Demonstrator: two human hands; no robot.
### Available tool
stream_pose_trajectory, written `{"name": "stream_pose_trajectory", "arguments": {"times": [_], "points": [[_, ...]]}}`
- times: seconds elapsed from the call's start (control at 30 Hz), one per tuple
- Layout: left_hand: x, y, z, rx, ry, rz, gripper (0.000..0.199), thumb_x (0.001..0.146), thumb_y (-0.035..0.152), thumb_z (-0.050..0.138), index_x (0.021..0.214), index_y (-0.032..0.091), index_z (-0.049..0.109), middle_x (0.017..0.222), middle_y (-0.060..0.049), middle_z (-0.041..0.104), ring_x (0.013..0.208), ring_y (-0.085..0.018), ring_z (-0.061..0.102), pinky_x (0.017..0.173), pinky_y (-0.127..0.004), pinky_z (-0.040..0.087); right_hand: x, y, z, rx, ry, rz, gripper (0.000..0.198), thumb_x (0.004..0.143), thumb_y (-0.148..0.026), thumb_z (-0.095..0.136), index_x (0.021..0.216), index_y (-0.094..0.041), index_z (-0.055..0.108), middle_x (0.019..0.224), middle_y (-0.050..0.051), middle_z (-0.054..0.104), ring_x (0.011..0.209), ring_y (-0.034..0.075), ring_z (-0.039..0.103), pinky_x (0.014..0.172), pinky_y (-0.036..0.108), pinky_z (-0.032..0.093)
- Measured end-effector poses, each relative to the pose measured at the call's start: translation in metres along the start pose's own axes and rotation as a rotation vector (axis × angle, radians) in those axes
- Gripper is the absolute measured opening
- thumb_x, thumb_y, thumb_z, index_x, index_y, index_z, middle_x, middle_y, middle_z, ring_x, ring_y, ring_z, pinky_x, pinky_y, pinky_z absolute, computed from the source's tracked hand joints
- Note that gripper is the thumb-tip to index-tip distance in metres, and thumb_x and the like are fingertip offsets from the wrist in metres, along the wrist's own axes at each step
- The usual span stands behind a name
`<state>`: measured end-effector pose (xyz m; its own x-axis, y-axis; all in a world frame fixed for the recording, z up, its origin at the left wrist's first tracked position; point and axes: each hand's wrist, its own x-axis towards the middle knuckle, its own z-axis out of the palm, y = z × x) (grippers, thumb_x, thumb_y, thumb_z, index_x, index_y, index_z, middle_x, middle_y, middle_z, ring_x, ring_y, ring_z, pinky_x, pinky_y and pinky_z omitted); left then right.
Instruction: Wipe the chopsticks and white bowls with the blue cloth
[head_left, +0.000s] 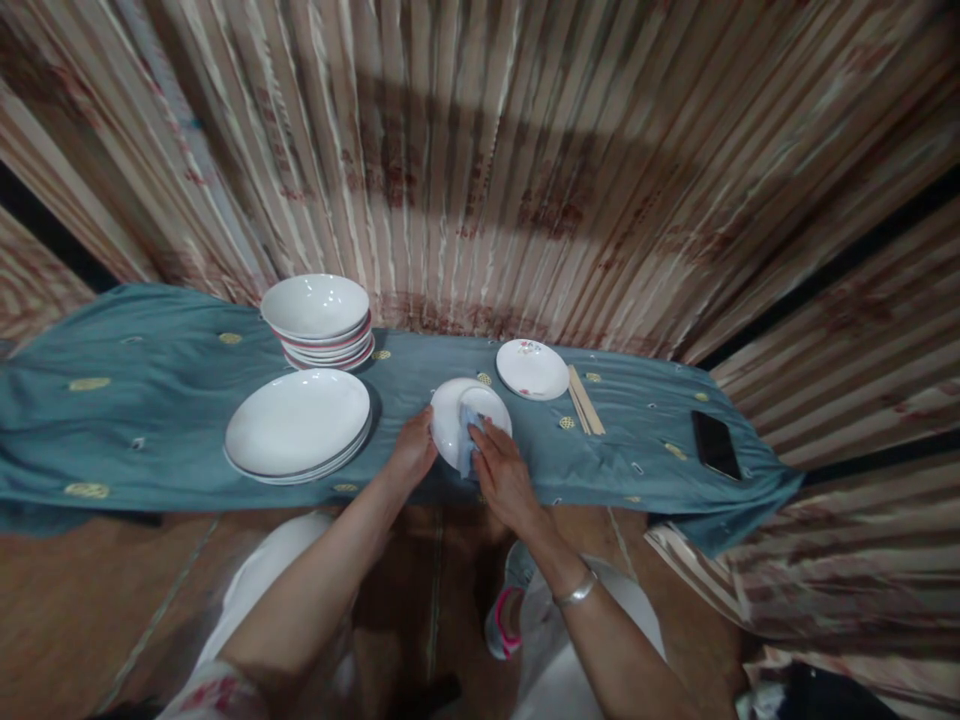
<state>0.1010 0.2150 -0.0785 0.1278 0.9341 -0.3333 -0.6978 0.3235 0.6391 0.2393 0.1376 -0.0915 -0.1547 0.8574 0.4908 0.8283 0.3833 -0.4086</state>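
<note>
My left hand (413,447) grips the left rim of a small white plate (447,412) above the front part of the table. My right hand (504,474) presses a light blue cloth (466,445) against the plate's face, its fingers closed on the cloth. Part of the plate is covered by the cloth and fingers. To the left lies a stack of large white oval plates (297,422). Behind them stands a stack of white bowls (315,306) with red edges. A small plate with a flower print (532,368) rests at the right.
Wooden chopsticks (586,400) lie beside the flowered plate. Farther right is a black phone (715,445). A teal cloth with yellow pineapple prints (180,400) covers the narrow table. Pleated curtains (450,170) hang directly behind it.
</note>
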Motion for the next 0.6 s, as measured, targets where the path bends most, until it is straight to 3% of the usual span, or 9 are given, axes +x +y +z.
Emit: {"name": "stream_pose_trajectory", "arguments": {"times": [0.23, 0.6], "points": [[-0.001, 0.001, 0.005, 0.07, 0.004, 0.046, 0.015, 0.081, 0.017, 0.061, 0.066, 0.014, 0.064, 0.062, -0.001, 0.066, 0.061, -0.012, 0.059, 0.068, -0.024, 0.048, 0.013, -0.002, 0.0, 0.021, 0.01, -0.017, 0.041, 0.096, -0.027, 0.032, 0.131, -0.015, 0.05, 0.135, 0.013, 0.051, 0.129, 0.021, 0.043, 0.109, 0.045, 0.035], [-0.006, 0.0, 0.006, 0.121, -0.154, 0.083, 0.02, 0.069, 0.031, 0.074, 0.072, 0.013, 0.066, 0.068, -0.002, 0.067, 0.066, -0.014, 0.06, 0.07, -0.027, 0.048, 0.04, 0.015, -0.006, 0.036, 0.06, 0.08, 0.044, 0.095, -0.03, 0.031, 0.133, -0.014, 0.049, 0.136, 0.014, 0.05, 0.128, 0.024, 0.043, 0.109, 0.045, 0.034]]}}
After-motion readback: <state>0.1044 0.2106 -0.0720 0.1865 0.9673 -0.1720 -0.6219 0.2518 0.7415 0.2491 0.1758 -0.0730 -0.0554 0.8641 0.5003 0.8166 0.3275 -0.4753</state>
